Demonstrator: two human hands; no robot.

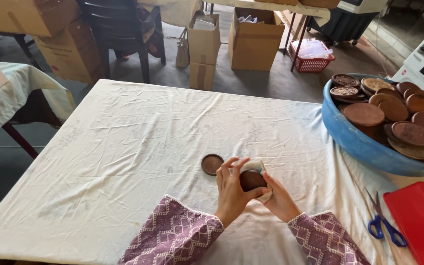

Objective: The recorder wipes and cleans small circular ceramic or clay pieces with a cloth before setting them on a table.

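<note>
A round brown disc (252,180) was held between the two hands, just above the white tablecloth (123,147), near the edge closest to the person. A pale cloth (257,166) was wrapped partly around the disc, showing behind it and under its right side. The left hand (230,189) was closed on the left edge of the disc, with the thumb on the front face and the fingers curled behind. The right hand (279,198) was closed on the cloth and pressed it against the right and lower side of the disc. It looked like a wiping or polishing step. To do it well, I think the left hand should grip only the rim, so the face stays free for the cloth, and the disc should be turned little by little so that no part is missed. A second, smaller brown disc (212,164) lay flat on the tablecloth just beyond the left fingertips, not touching them. Far to the right of the right hand stood a blue basin (354,142) full of similar brown discs. Nearer, to the right of the right wrist, lay blue-handled scissors (384,223) beside a red plastic case (418,221).
</note>
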